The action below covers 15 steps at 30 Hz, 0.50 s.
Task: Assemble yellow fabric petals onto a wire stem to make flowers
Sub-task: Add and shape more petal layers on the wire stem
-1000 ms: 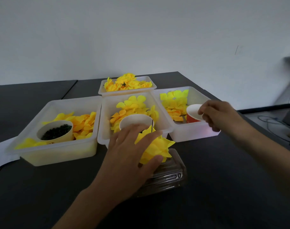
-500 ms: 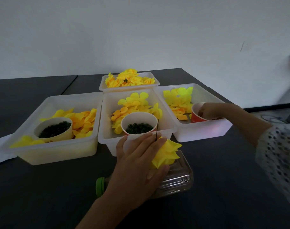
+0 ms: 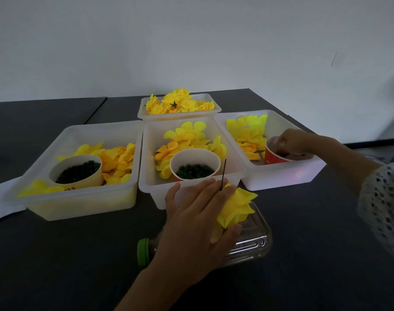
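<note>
A half-built flower [image 3: 236, 206] sits on a wire stem [image 3: 223, 175] pinched between the left hand's [image 3: 198, 225] fingers, held upright so the next piece can slide down. The right hand [image 3: 291, 144] dips curled fingers into a red cup [image 3: 274, 158] in the right tray [image 3: 281, 178], probably fetching a part; whether it holds anything cannot be told.

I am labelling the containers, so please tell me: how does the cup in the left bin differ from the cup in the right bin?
The cup in the left bin has a pale outside, while the cup in the right bin is red. The left cup's dark small pieces show openly; the right hand reaches into the red cup and hides its contents. Both stand upright beside yellow petals.
</note>
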Motion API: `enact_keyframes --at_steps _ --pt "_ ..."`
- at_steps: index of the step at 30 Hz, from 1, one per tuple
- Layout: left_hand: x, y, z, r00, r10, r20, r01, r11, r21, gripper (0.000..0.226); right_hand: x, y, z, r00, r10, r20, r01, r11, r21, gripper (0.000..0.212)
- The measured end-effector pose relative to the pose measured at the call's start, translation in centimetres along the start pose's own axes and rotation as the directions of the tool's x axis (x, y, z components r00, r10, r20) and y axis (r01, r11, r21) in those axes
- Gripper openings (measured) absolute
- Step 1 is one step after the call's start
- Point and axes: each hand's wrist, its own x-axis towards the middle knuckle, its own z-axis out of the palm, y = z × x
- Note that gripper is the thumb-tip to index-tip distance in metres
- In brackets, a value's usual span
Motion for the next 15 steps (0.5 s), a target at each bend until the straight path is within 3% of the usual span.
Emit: enact_keyframes --at_steps 2,8,15 --pt "0.0 0.0 0.0 1.000 0.003 0.000 -0.003 1.000 0.008 0.059 -0.4 0.0 -0.4 1.000 -0.019 -0.018 0.019 0.999 0.046 0.037" --pt "-0.1 0.1 0.1 1.000 0.008 -0.018 -0.008 1.000 0.004 0.058 -1.6 0.0 -0.9 0.991 -0.026 -0.128 0.029 0.999 0.021 0.041" --pt "-0.3 0.0 -0.1 0.999 0.019 -0.027 -0.019 1.000 -0.004 0.057 -3.3 -0.2 -1.6 0.985 -0.010 -0.173 0.055 0.965 0.256 0.031"
